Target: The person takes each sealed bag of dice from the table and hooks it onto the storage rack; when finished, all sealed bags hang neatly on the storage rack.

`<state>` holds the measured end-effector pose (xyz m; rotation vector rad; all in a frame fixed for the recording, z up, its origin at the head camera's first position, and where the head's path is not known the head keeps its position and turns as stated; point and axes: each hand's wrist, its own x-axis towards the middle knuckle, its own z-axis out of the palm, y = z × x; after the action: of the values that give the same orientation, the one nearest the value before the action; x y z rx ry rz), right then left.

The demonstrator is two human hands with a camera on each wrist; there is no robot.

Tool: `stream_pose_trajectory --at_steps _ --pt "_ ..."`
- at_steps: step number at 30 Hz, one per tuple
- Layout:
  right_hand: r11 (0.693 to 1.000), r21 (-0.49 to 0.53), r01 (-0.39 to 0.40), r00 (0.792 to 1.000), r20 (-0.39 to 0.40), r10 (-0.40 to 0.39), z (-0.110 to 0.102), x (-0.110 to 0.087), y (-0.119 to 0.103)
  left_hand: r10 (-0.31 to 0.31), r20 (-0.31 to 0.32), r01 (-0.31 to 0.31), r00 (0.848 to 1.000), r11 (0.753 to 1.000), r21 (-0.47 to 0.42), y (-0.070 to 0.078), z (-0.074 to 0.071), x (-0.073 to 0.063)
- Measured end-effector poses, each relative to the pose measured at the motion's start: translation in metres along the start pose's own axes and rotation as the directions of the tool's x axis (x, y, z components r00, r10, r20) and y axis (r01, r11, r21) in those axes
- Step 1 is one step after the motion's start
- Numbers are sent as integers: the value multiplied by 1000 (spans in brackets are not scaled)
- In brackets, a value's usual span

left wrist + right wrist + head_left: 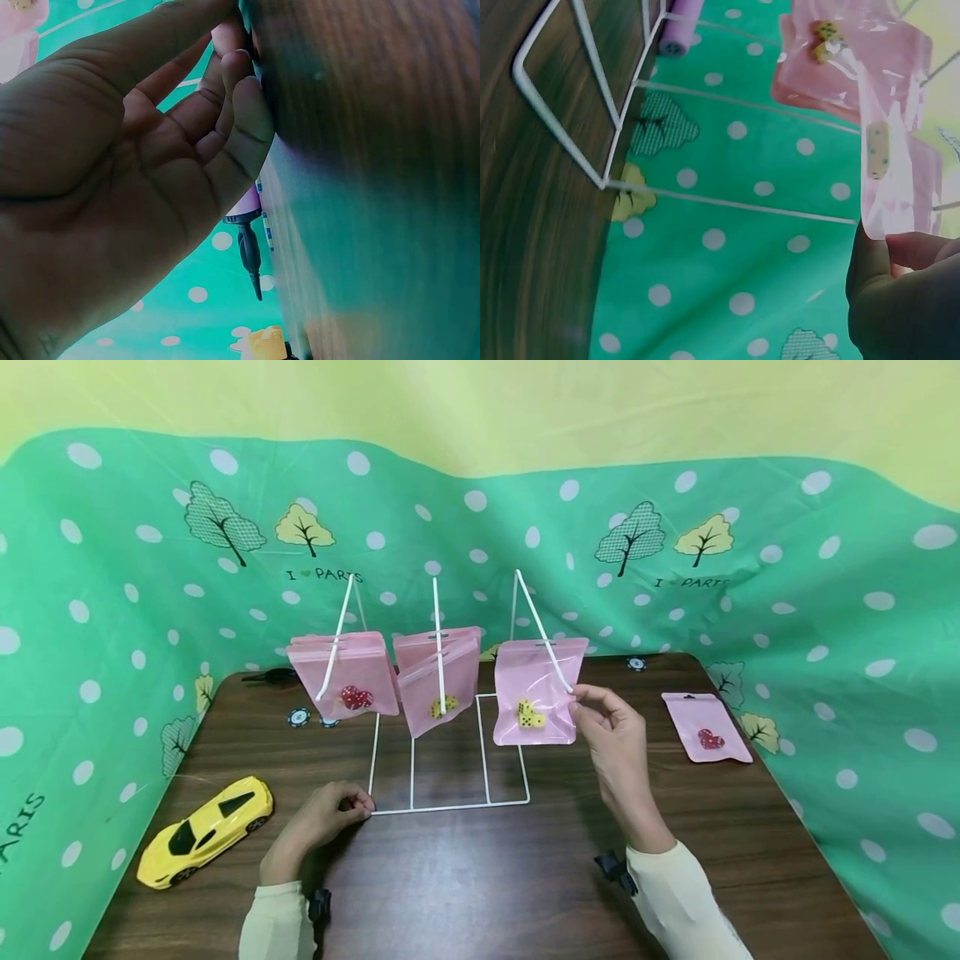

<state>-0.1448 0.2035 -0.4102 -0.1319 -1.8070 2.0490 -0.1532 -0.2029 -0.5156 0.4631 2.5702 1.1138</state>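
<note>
A white wire display rack (450, 808) stands on the table, with three arms rising from it. My left hand (326, 818) pinches the near left corner of its base. On the right arm hangs a pink zip bag (517, 672) with yellow dice showing through its front. Between thumb and forefinger my right hand (618, 747) pinches that bag's right edge, close to the arm's tip; the right wrist view shows this bag (877, 195) edge-on. Pink bags with red dice (311, 662) hang on the left arm, and pink bags with yellow dice (465, 664) on the middle one.
Another pink bag (693, 714) with red dice lies flat at the table's right. A yellow toy car (213, 831) stands at the left. Blue-and-white chips (298, 717) and a black tapered object (276, 677) lie toward the back. A green dotted curtain (480, 539) closes off the far side.
</note>
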Motion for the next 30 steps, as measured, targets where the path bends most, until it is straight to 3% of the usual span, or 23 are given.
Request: stream_pose_trajectory --at_steps 6,13,22,30 --pt "988 -93 126 991 -37 -130 5 5 4 3 -5 -4 1000 1000 -9 3 -1 1" --pt "944 -229 237 967 -41 -253 12 10 9 -33 5 33 999 999 -17 1 1 0" --pt "946 -239 218 974 -11 -227 21 16 18 -5 4 5 1000 1000 -24 -1 3 -1" --pt "974 -150 170 983 -38 -177 14 18 27 9 -7 -9 1000 1000 -24 1 1 0"
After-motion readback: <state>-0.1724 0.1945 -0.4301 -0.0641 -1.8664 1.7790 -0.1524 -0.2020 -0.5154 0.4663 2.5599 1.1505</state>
